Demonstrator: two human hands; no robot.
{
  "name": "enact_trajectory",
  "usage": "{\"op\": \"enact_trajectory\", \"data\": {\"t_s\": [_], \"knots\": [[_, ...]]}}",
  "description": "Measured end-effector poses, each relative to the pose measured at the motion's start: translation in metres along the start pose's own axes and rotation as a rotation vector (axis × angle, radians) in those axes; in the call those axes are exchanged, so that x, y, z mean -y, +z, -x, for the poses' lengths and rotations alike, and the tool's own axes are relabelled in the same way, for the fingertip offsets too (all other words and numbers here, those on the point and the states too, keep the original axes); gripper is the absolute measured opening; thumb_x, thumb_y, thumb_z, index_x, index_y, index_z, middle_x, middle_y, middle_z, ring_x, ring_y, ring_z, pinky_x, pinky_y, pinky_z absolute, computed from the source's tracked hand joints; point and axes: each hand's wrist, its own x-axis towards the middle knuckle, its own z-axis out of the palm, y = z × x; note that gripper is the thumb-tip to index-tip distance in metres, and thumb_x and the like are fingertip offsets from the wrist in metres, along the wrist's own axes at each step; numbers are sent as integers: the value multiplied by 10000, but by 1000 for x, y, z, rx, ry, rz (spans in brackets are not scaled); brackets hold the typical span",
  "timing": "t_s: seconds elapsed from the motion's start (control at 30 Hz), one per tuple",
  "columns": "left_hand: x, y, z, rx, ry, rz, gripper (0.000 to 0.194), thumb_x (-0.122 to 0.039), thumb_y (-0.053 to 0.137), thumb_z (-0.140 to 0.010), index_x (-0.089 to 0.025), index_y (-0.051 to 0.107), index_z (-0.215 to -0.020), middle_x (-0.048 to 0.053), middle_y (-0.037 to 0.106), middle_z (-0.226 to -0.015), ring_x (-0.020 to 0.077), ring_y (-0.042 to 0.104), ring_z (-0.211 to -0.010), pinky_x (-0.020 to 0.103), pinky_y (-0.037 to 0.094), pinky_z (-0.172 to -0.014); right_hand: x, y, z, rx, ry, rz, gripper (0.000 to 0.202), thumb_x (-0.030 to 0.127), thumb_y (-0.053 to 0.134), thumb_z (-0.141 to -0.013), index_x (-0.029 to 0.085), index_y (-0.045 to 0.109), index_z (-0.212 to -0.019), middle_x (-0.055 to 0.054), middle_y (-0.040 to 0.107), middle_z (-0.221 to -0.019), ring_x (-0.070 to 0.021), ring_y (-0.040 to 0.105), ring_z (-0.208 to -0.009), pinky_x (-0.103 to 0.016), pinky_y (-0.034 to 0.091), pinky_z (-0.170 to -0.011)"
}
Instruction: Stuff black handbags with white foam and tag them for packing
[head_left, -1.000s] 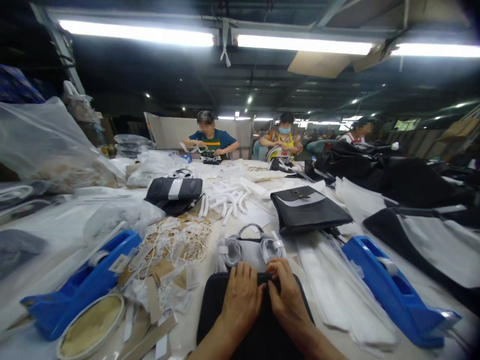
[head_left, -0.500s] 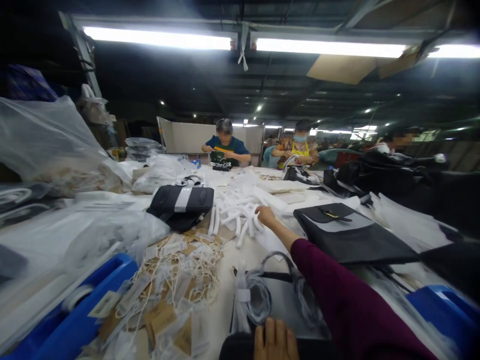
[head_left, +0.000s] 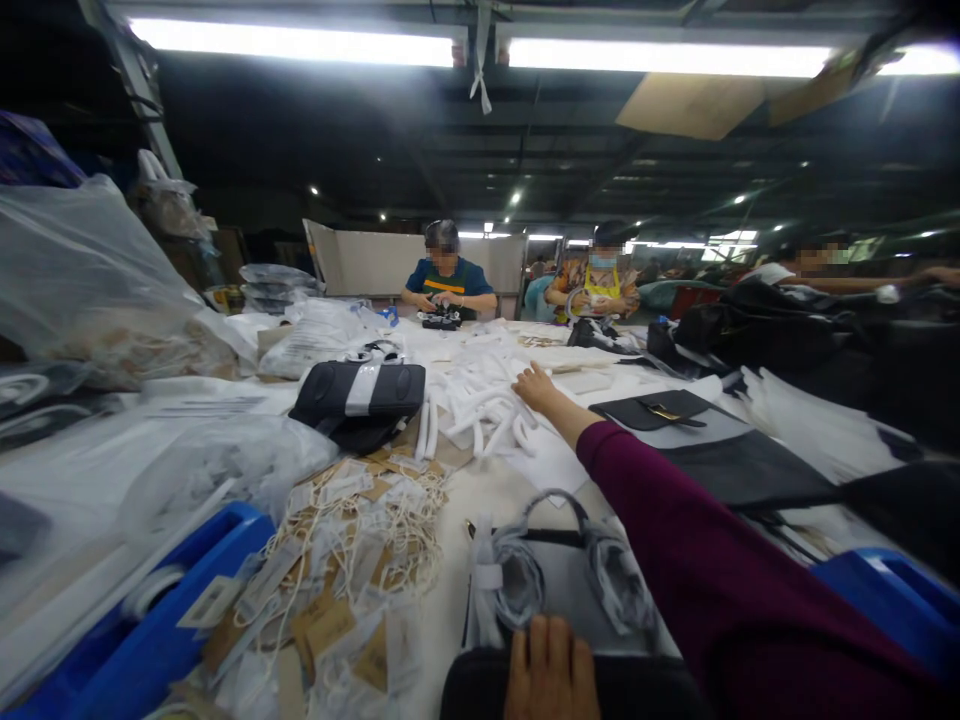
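My left hand [head_left: 551,668] lies over the near black edge of a grey-and-black handbag [head_left: 564,585], fingers bent over it and thumb hidden. The bag's handle stands up, and its straps are bundled in clear wrap. Stretched far forward, my right hand [head_left: 534,388] is over a pile of white foam-like tubes [head_left: 484,405]. Its fingers are somewhat apart, with nothing visible in them. Left of the handbag spreads a heap of brown tags [head_left: 330,625] with cream strings and small clear packets.
A wrapped black bag [head_left: 358,400] stands beyond the tags. A black-and-grey flap bag [head_left: 697,440] lies at right. Blue holders [head_left: 187,590] flank the workspace, with plastic sacks [head_left: 225,480] at left. Two people [head_left: 448,280] work across the table; another is at far right.
My right hand has shifted slightly within the tube pile, fingers lifting a little. My left hand stays on the handbag. The view has tilted down slightly.
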Motion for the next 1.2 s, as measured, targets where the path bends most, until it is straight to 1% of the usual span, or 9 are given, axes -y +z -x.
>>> {"op": "enact_trajectory", "data": {"t_s": [0.1,0.27,0.4,0.5,0.6,0.77,0.9,1.07,1.2], "knots": [[1,-31,-7,258,15,164,610,-620,574,-768,-177,573,-1187,131,610,-1249,340,534,-1182,477,442,-981,-21,-39,33,-35,52,12,307,38,399,-894,85,658,-1050,-183,600,-1154,-276,485,-1162,-478,227,-1040],[2,-58,-29,607,-58,272,582,-548,596,-786,-159,525,-1213,143,521,-1334,346,412,-1293,518,314,-1085,-36,-96,104,-42,270,-1,306,-1,413,-827,-19,670,-991,-265,614,-1060,-347,537,-1083,-518,343,-912],[4,-78,-57,825,14,282,601,-459,700,-710,-138,505,-1178,147,502,-1303,348,407,-1264,508,328,-1050,-35,-119,191,-29,457,-41,308,74,483,-814,-31,660,-1044,-286,625,-1026,-377,574,-1022,-523,407,-838],[3,-88,-78,1010,67,242,599,-384,751,-657,-143,495,-1141,143,497,-1277,322,438,-1210,478,362,-1005,-36,-115,277,22,540,-95,302,158,535,-810,87,689,-1059,-210,662,-1003,-333,614,-957,-451,445,-807],[0,-89,-90,1097,76,228,643,-368,771,-629,-148,470,-1153,156,497,-1272,333,424,-1217,505,358,-991,-43,-96,368,55,546,-266,290,249,575,-810,270,701,-1070,-72,695,-953,-244,630,-885,-323,447,-760],[-4,-82,-96,1162,76,218,598,-391,751,-637,-163,485,-1122,150,555,-1216,342,458,-1183,527,368,-969,-65,-56,480,56,754,-383,292,228,609,-778,293,728,-1037,-56,698,-866,-200,615,-720,-269,390,-604],[-5,-83,-99,1167,94,214,590,-371,758,-620,-177,509,-1119,140,580,-1215,352,496,-1156,510,408,-929,-76,-37,510,82,786,-442,296,201,643,-727,300,746,-986,-49,697,-847,-191,613,-680,-262,371,-567],[-8,-95,-100,1121,111,229,624,-342,765,-612,-213,504,-1164,102,605,-1202,308,563,-1104,400,448,-892,-75,-19,500,107,786,-659,300,154,636,-713,254,753,-969,-11,656,-637,-147,587,-583,-233,384,-551],[-12,-107,-96,1067,125,198,625,-345,767,-617,-224,508,-1173,88,627,-1116,306,584,-1044,402,460,-849,-72,-9,489,136,761,-791,333,111,609,-700,201,749,-988,6,606,-566,-124,563,-535,-214,396,-530]]}}
